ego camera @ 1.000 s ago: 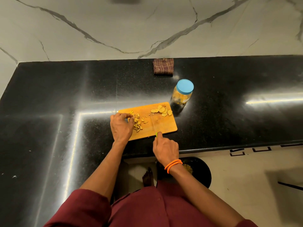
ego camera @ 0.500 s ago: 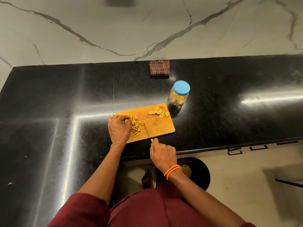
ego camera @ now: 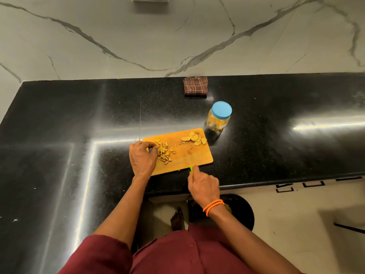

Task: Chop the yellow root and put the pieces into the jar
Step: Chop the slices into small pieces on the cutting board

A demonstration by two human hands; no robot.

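1. The black counter [ego camera: 59,135] is stretching out under and ahead of both my hands, and I am standing at its near edge.
2. The wooden board [ego camera: 189,155] is lying between my hands and just ahead of them; my left hand [ego camera: 142,157] is resting over its left end and my right hand [ego camera: 204,184] is hovering at its near edge.
3. The jar [ego camera: 219,117] is standing ahead and to the right of my right hand, just beyond the board's far right corner, with its blue lid [ego camera: 221,109] on. Yellow pieces are already showing inside it.
4. A folded checked cloth [ego camera: 195,86] is sitting well ahead of both hands, by the wall.
5. My left hand is curling its fingers onto the heap of chopped root sticks [ego camera: 164,153], bunching them just right of my fingertips.
6. My right hand is gripping the green-handled knife [ego camera: 191,168]; only a bit of the handle is showing, and I cannot make out the blade.
7. Sliced rounds [ego camera: 194,138] are waiting at the board's far right, well ahead of my right hand.
8. I am judging the task roughly midway: one heap is cut, the rounds are wanting chopping, then the lid is needing to come off and everything going in.
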